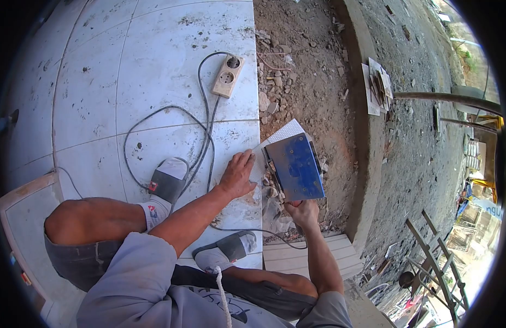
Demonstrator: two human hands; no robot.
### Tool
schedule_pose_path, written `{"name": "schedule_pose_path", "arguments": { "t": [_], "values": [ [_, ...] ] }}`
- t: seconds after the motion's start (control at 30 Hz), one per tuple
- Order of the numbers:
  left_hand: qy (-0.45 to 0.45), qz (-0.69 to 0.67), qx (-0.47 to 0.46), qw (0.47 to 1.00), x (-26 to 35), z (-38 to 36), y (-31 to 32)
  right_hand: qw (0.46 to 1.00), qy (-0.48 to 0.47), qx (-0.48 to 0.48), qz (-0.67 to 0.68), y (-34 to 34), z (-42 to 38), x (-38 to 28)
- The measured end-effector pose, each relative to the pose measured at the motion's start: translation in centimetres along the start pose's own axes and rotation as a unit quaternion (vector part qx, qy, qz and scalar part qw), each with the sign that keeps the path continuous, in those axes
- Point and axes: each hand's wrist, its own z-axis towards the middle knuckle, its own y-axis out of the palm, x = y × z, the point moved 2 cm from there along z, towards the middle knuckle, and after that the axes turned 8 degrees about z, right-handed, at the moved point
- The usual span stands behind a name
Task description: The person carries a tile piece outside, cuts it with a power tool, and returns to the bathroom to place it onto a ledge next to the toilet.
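My right hand (304, 214) is closed round the lower end of a tool with a flat blue plate (296, 167), held over the rubble beside the tile edge. A pale tile piece with a dotted surface (286, 130) sticks out from behind the plate's upper left corner. My left hand (240, 176) lies at the tiled floor's edge, left of the tool, with its thumb apart from the fingers. Its fingertips are on or close to the pale piece's left end; the exact contact is unclear.
A two-socket power strip (228, 77) with looped grey cable lies on the white tiles (154, 60). Rubble and soil (302, 71) fill a trench bordered by a concrete curb (364, 147). Stacked tile pieces (377, 87) rest beyond it. A metal frame (436, 257) stands lower right.
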Motion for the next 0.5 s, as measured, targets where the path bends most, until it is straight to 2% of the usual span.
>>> {"name": "schedule_pose_path", "arguments": {
  "t": [0.5],
  "values": [
    [0.003, 0.004, -0.005, 1.000, -0.15, -0.05, 0.02, 1.000, 0.008, -0.010, -0.010, 0.38, -0.01, 0.94]
  ]
}}
